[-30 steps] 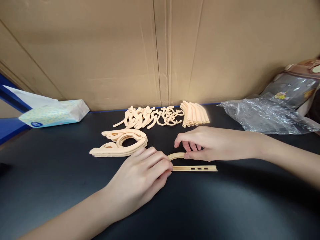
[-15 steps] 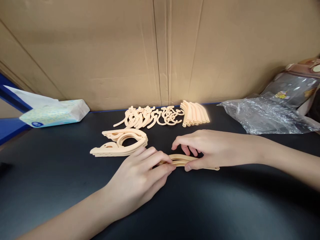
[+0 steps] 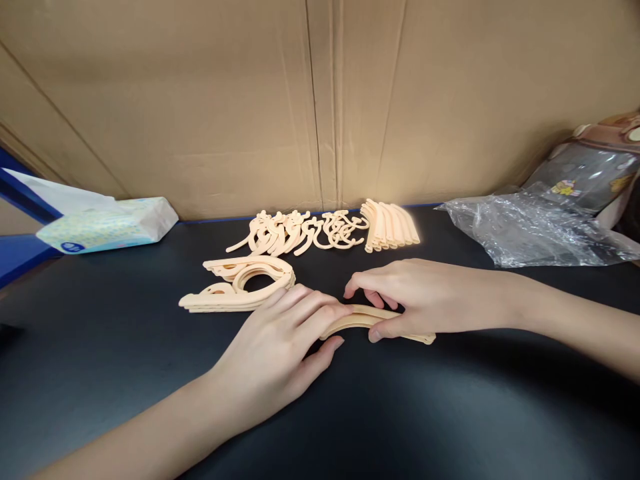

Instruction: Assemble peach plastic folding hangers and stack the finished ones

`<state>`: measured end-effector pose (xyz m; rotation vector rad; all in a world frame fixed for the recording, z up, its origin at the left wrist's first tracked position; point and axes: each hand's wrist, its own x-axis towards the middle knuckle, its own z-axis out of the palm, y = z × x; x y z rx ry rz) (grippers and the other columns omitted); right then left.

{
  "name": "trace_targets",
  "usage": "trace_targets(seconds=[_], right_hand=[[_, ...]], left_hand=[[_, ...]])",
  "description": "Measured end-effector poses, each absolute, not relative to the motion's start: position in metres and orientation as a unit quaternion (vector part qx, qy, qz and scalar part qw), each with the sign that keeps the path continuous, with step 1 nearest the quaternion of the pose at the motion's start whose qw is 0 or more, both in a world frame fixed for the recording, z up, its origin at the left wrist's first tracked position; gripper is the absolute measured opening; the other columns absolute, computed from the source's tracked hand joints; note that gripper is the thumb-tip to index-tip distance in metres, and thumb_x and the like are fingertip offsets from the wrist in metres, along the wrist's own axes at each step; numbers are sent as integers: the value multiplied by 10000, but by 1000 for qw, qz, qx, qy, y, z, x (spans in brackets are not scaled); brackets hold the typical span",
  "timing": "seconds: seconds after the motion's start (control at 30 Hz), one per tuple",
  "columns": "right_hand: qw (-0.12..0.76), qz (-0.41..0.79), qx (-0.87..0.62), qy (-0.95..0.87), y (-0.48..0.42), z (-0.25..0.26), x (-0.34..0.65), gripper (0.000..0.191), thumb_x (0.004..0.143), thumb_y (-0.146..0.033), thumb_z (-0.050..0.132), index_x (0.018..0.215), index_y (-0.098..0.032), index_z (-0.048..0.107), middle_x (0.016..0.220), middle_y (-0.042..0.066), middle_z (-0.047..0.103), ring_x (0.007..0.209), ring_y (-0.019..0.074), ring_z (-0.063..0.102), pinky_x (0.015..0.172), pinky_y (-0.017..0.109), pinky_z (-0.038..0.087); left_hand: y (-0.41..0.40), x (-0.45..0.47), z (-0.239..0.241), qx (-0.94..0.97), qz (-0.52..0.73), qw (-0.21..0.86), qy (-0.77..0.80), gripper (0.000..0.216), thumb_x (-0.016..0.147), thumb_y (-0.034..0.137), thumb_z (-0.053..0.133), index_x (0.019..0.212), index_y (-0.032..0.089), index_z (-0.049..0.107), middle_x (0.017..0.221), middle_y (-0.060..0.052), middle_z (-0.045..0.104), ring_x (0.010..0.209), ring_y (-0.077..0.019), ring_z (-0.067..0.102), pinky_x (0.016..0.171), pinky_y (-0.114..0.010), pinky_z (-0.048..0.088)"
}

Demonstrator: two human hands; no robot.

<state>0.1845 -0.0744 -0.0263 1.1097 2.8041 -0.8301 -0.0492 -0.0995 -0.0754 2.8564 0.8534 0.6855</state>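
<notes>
A curved peach plastic hanger arm (image 3: 357, 321) lies on the black table (image 3: 450, 413) between both hands. My left hand (image 3: 280, 347) presses its fingers on the arm's left end, thumb underneath. My right hand (image 3: 415, 297) pinches the arm's right part between thumb and fingers; only the tip sticks out past the palm. Just behind my left hand sits a stack of folded peach hangers (image 3: 240, 287).
Farther back lie a row of peach hooks (image 3: 295, 235) and a bundle of peach bars (image 3: 390, 228). A tissue pack (image 3: 107, 223) is at the left, crumpled clear plastic (image 3: 530, 230) at the right. A cardboard wall (image 3: 320, 100) closes the back.
The straight bar and curved piece that lay apart have been brought together. Both hands have closed on the joined arm and tilted it slightly.
</notes>
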Motion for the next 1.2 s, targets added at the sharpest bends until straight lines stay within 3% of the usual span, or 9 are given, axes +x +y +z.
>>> trace_targets(seconds=[0.17,0.37,0.63,1.03,1.2], right_hand=[[14,-266,358,895,-74,-25,184,347,854,-452,579,1115,-226,545,793,-8,574,661,143,524,556,244,325],[27,-264,360,894,-75,-23,183,281,875,-440,562,1064,-232,545,792,-14,598,664,141,531,567,244,322],[49,-245,408,878,-78,-20,181,306,869,-473,555,769,-207,439,703,-24,554,592,130,467,535,250,279],[58,-262,393,880,-76,-21,183,391,848,-577,526,745,-205,468,680,-31,560,556,112,463,503,247,275],[54,-265,381,884,-75,-21,185,403,854,-595,516,759,-207,466,691,-36,552,569,112,462,512,248,279]], left_hand=[[-98,-49,-78,929,228,37,291,193,919,151,529,1091,202,600,1070,-10,656,936,-171,554,829,-326,421],[-99,-49,-76,925,228,45,300,237,917,130,523,1145,193,542,1062,-13,640,949,-163,541,828,-308,419],[-97,-49,-77,924,222,66,304,172,912,150,529,1072,205,562,1029,-7,632,896,-159,537,790,-306,414],[-100,-49,-75,930,203,90,293,167,900,158,512,1032,213,597,1021,-21,625,864,-169,526,764,-315,402],[-101,-48,-74,928,203,86,299,240,893,172,531,1127,217,555,1089,-25,598,901,-173,529,786,-318,406]])
